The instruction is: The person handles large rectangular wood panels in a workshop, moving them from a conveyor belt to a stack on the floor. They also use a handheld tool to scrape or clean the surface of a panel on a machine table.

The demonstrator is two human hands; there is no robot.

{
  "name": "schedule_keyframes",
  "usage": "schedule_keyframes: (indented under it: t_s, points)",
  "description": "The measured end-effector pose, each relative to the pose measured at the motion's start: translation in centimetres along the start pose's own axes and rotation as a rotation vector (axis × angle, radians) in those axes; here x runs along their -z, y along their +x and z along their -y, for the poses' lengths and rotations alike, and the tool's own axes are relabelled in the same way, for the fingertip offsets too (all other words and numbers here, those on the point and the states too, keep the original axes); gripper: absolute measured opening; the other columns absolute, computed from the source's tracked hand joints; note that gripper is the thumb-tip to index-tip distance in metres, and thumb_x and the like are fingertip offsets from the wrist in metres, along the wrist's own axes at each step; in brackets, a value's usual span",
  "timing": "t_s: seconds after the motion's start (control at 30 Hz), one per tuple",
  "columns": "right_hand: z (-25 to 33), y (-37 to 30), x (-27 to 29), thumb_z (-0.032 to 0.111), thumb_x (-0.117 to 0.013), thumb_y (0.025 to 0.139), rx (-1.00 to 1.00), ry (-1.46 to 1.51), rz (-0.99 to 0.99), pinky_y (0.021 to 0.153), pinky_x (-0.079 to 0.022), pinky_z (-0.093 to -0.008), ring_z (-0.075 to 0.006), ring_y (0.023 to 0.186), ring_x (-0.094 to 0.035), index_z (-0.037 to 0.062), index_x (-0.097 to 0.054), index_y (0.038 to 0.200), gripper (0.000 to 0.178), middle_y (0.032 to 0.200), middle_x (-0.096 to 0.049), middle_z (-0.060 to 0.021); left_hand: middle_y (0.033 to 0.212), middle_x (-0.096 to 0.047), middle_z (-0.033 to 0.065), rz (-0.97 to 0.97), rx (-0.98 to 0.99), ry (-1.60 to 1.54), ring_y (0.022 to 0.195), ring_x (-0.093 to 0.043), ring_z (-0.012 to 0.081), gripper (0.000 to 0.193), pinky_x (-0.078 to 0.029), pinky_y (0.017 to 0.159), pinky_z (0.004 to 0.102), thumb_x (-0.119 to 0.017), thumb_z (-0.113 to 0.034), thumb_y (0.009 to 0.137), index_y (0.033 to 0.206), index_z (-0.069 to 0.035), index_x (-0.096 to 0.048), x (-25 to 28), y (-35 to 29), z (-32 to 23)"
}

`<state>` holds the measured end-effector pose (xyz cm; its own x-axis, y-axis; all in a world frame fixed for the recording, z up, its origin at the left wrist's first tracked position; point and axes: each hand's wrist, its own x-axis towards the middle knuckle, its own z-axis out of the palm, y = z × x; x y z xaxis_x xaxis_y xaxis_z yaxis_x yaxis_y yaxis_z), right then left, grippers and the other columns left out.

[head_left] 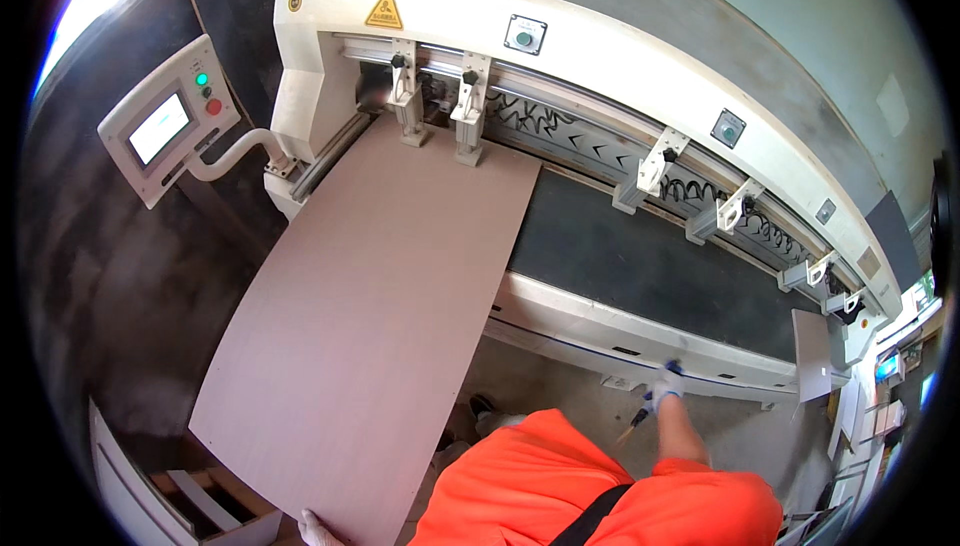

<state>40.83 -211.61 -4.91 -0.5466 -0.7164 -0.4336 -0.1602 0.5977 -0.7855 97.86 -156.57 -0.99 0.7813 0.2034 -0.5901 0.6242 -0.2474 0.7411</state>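
Note:
A large pinkish-brown flat board (365,316) lies under two white clamps at the machine's left end and reaches toward me past the bed. My left hand (318,530), in a white glove, is closed at the board's near left edge, partly cut off by the picture's lower border. My right hand (667,387), gloved in white with blue, is closed around a slim hand tool (638,418). The tool has a dark body and a yellowish tip pointing down; its exact kind is too small to tell. This hand hangs in front of the machine's white front panel (590,331), apart from the board.
The long white machine (620,56) carries several clamps over a black bed (640,256). A control panel (168,124) with a lit screen stands at left. A small pale board (812,351) sits at the bed's right end. An open box (215,501) with strips stands lower left.

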Motion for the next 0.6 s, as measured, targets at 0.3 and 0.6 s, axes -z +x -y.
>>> schedule_keyframes:
  t_s: [0.3,0.6]
  points:
    - [21.3,-11.1,-14.4,0.039,-0.07,0.092,0.502,-0.851,0.775,0.066,-0.048,-0.0414,-0.0274,0.074,-0.063,0.0048,-0.071,0.102,0.036,0.083,-0.065,-0.0138,0.138,-0.063,0.0203,-0.101,-0.177,0.002,0.119,-0.064,0.0312,0.058,-0.053,0.102,0.0444,-0.058,-0.036,0.106,0.143,0.008,-0.051,0.5,5.4,5.5]
    - [29.5,-11.3,-25.2,0.048,-0.07,0.087,0.826,-1.367,1.296,0.056,-0.05,-0.0408,-0.0229,0.061,-0.063,0.0064,-0.071,0.081,0.042,0.071,-0.068,-0.0095,0.169,-0.026,0.0257,-0.408,-0.403,0.85,0.158,-0.019,0.0378,0.077,-0.014,0.13,0.0449,-0.056,-0.045,0.104,0.158,0.006,-0.036,-12.3,-9.0,2.5]
